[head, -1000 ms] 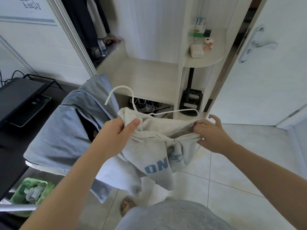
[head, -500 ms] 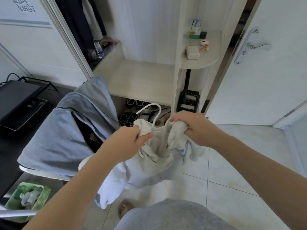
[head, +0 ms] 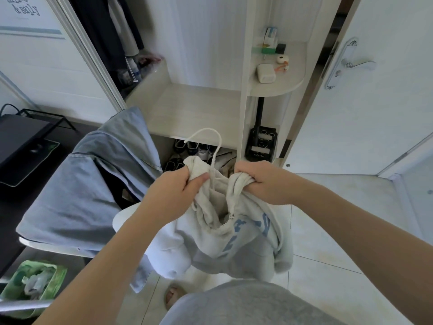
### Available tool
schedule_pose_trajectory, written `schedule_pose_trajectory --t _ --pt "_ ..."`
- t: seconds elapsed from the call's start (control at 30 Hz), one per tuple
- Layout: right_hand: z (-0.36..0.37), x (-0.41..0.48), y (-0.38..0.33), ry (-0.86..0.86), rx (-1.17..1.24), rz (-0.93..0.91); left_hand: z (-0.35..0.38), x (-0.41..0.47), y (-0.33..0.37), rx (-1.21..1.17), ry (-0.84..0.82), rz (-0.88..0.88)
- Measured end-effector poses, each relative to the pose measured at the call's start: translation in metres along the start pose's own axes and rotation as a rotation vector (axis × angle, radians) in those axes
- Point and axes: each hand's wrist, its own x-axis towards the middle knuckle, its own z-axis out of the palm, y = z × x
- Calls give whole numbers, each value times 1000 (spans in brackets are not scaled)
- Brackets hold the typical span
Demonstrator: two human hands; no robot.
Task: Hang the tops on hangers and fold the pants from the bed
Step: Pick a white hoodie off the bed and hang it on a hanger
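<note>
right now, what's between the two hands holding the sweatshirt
In the head view, the white hanger hook sticks up from the gap between the left hand and right hand, out of the grey sweatshirt and its bunched neck opening.

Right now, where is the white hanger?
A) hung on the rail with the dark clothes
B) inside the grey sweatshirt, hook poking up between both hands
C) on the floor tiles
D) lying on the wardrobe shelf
B: the hanger shows only its hook, rising out of the bunched sweatshirt between the left hand and right hand, which both grip the fabric.
</note>
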Motion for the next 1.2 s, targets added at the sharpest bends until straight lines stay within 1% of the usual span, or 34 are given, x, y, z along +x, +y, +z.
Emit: schedule_pose_trajectory --t 0.1,0.2,0.23,0.3,0.37,0.4,0.43,0.5,0.57,0.6,0.63,0.67,0.73,0.83,0.9,0.97,1.07,1.13,1.2 --pt "12 2 -5 -38 23 4 5 -4 10 -1 78 41" --pt "18 3 -5 -26 244 14 3 -2 9 -4 132 48" --pt "17 1 -4 -56 330 28 1 -1 7 -8 155 61" --pt "10 -3 0 -172 478 74 -4 0 -2 62 294 75" --pt "4 -6 4 -217 543 114 -10 1 -8 100 425 -8" --pt "2 -7 3 -193 563 134 -11 1 -11 52 446 -52" --pt "3 -6 2 -129 571 144 -10 1 -11 -20 437 -83" --pt "7 2 -5 1 542 147 -4 2 -6 -181 369 -132" --pt "17 8 -10 69 457 169 5 3 2 -492 334 -242" --pt "19 9 -11 88 433 179 7 4 6 -662 339 -311" --pt "20 8 -11 101 405 176 6 6 7 -773 355 -359" --pt "20 7 -10 109 387 171 5 8 8 -810 370 -382" --pt "18 5 -9 104 352 161 -5 14 5 -774 397 -371" --pt "14 3 -9 21 158 178 -35 26 -2 -572 444 -258" --pt "15 1 -9 -68 -18 245 -53 35 -2 -405 402 -154" --pt "15 3 -14 -102 -106 272 -62 41 3 -289 301 -64" --pt "8 13 -30 -8 -26 200 -57 45 21 -227 79 4" --pt "1 17 -35 51 80 156 -46 42 25 -263 -29 -5" --pt "-2 16 -36 106 166 147 -38 36 22 -373 -134 -7"
